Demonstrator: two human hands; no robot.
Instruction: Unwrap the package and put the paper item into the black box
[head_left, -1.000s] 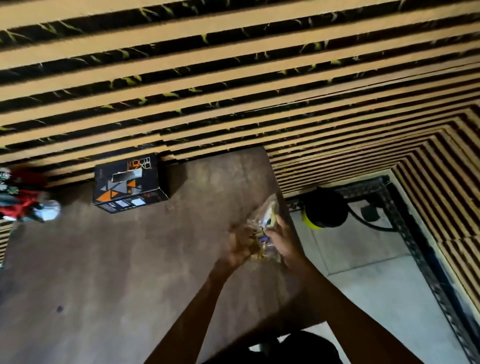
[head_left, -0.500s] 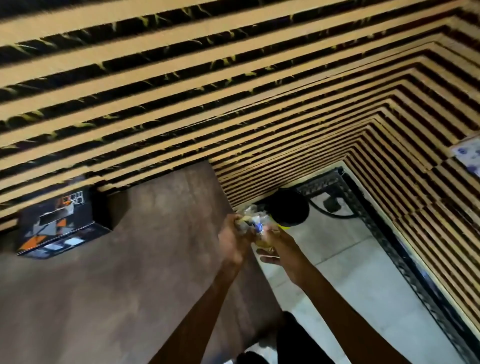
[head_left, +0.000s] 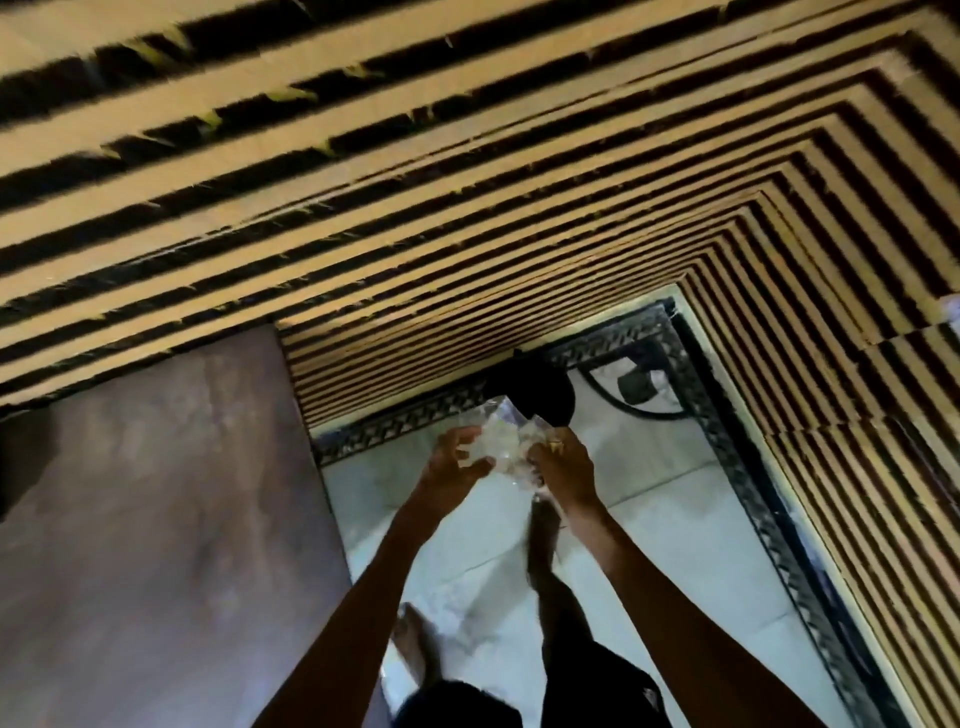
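Both your hands are up at frame centre, out past the right edge of the brown table (head_left: 156, 519), above the pale tiled floor (head_left: 649, 545). Your left hand (head_left: 452, 467) grips the left side of the clear plastic package (head_left: 501, 447), fingers curled round it. Your right hand (head_left: 563, 470) grips the right side, fingers closed on the wrapper. Package is crumpled between the two hands; contents too blurred to make out, so can't tell if the paper item is out. Black box isn't clearly visible: only a dark shape at the far left edge, can't say what it is. A round black object (head_left: 540, 389) sits on the floor just above the package, by the striped slatted wall (head_left: 467, 208). Your bare feet are at bottom centre.
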